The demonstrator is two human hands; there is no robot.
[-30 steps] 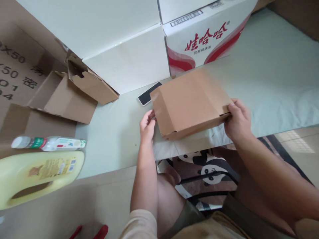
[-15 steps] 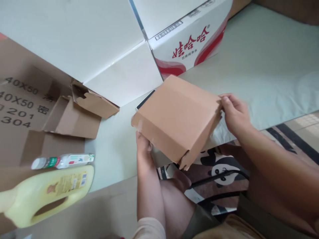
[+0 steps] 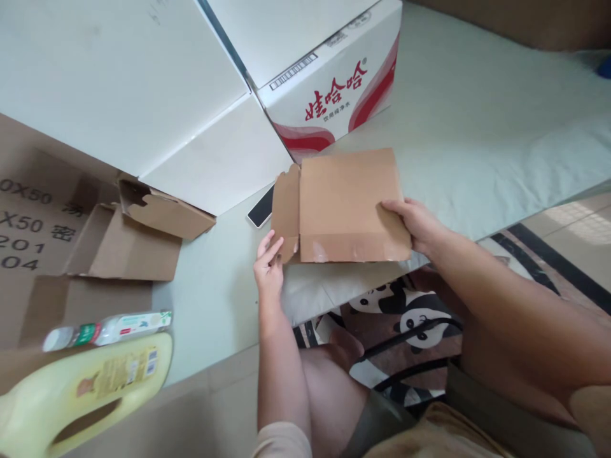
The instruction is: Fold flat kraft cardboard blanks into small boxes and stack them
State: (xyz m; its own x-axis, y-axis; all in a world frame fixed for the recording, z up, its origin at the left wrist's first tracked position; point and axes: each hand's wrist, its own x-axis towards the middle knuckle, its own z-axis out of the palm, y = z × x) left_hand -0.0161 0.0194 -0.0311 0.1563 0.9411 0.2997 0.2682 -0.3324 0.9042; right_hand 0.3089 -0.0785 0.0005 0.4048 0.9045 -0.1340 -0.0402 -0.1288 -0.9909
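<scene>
Head view: a brown cardboard box point(image 3: 351, 197) is at frame centre, over pale cloth point(image 3: 477, 146). The right hand point(image 3: 420, 228) pinches its right edge; the left hand point(image 3: 268, 268), fingers half-curled, meets its left flap, grip unclear.

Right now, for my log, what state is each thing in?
Held cardboard box: left flap open
Right hand: gripping box edge
Left hand: at the flap
Phone: screen dark
Clear bottle: capped
Yellow jug: top out of frame
Notched carton: open
Red-lettered box: shut where visible

Likely a home: panda-print mat point(image 3: 422, 316) on tiled floor point(image 3: 573, 238).
</scene>
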